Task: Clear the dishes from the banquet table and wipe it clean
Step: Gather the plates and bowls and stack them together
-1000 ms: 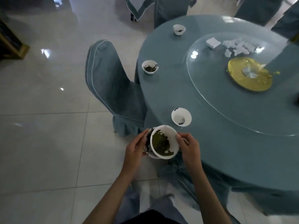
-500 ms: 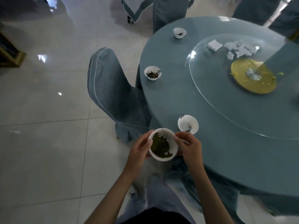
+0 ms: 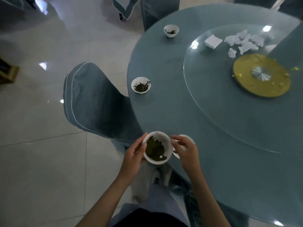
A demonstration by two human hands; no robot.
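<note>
Head view is showing me a round blue-clothed table (image 3: pixel 180 115) on glossy grey floor tiles (image 3: pixel 41 161). I'm counting four white porcelain cups: left hand (image 3: pixel 132 154) gripping the leaf-filled cup (image 3: pixel 157 147) at the near edge, right hand (image 3: pixel 185 151) curling over a second cup (image 3: pixel 188 137), grasp unclear; third cup (image 3: pixel 141 85) and fourth cup (image 3: pixel 171 30) sitting farther off.

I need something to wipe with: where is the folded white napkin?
In the head view, the folded white napkin lies upper right on the glass turntable, just left of the crumpled tissues and beyond the gold disc.
</note>
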